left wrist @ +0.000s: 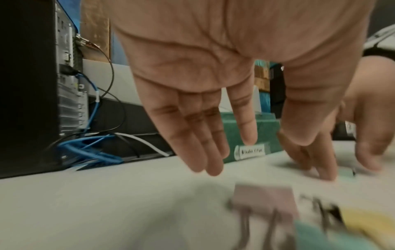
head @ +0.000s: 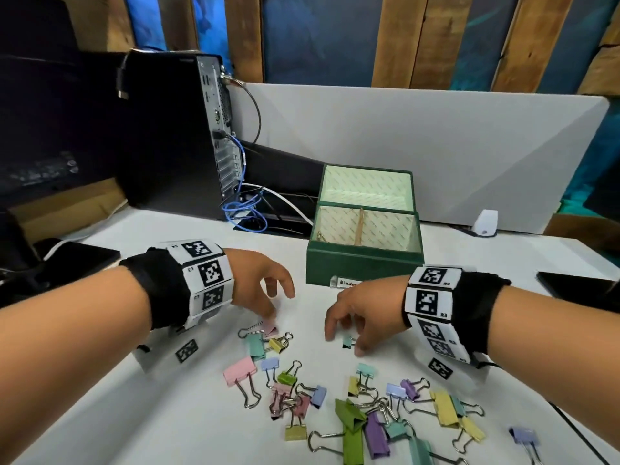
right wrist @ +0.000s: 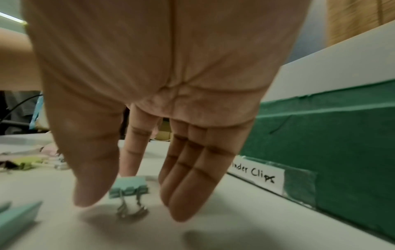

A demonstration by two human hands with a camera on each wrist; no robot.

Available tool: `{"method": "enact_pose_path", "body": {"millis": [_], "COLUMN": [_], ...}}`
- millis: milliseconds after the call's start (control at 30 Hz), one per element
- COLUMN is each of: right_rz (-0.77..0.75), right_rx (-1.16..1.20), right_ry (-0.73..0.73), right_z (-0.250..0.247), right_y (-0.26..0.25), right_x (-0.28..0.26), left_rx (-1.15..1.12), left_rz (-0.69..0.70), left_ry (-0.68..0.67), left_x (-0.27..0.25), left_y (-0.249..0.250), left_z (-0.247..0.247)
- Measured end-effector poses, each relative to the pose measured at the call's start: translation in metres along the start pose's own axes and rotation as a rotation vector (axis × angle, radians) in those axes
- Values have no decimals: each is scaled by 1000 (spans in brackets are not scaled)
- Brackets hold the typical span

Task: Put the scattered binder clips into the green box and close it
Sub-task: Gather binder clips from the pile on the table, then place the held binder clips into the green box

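Both hands hover, fingers spread, holding nothing — left hand [head: 265, 283] over a pink binder clip [head: 269, 330], right hand [head: 362, 313] straddling a teal binder clip [right wrist: 128, 186] — before the open green box [head: 362, 263] on the tabletop [head: 134, 414].

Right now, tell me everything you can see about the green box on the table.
The green box looks like cloth-covered board, with a pale patterned lining. It stands open, its lid tilted up at the back. Inside, a thin wooden-looking divider splits it; no clips show inside. A white handwritten label on its front lower edge reads roughly "Binder Clips". It sits on the white table beyond both hands, and neither touches it.
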State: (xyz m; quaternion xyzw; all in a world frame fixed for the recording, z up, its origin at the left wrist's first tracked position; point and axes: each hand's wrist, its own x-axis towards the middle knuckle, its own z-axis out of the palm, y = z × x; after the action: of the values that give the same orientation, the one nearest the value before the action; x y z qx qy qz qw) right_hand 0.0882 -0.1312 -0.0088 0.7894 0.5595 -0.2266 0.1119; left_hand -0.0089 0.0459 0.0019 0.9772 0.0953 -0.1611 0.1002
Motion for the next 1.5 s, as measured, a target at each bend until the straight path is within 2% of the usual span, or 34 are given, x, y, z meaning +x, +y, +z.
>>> {"method": "enact_pose_path", "body": {"millis": [100, 300, 400, 500, 600, 767, 933, 1067, 1233, 1367, 1500], "right_rz": [14, 29, -101, -227, -274, -170, -121, -74, -33, -4, -57], "right_rx": [30, 20, 39, -54, -163, -106, -32, -11, 29, 87, 37], "right_ry": [16, 104, 124, 112, 109, 211, 224, 241, 191, 226, 182], "right_z": [4, 7, -2, -11, -12, -5, -7, -5, -3, -3, -10], "right_y": [-4, -20, -31, -41, -48, -49, -40, -32, -25, -21, -28], "right_x": [6, -2, 2, 15, 30, 44, 45, 42, 42, 43, 49], "left_rx": [54, 55, 43, 22, -28, -355, -592, -643, -661, -661, -684], "left_rz": [-21, 20, 34, 25, -17, -66, -32, 17, 37, 30, 26], "left_ry": [-36, -85, -73, -65, 33, 187, 299, 355, 340, 344, 363], "left_x": [-3, 6, 11, 15, 10, -1, -5, -1, 7, 9, 7], "left_y": [-8, -9, -8, -11, -17, -38, -49, -43, -36, -36, -40], "left_z": [12, 20, 23, 25, 24, 12, -1, -7, -6, -3, -7]}}
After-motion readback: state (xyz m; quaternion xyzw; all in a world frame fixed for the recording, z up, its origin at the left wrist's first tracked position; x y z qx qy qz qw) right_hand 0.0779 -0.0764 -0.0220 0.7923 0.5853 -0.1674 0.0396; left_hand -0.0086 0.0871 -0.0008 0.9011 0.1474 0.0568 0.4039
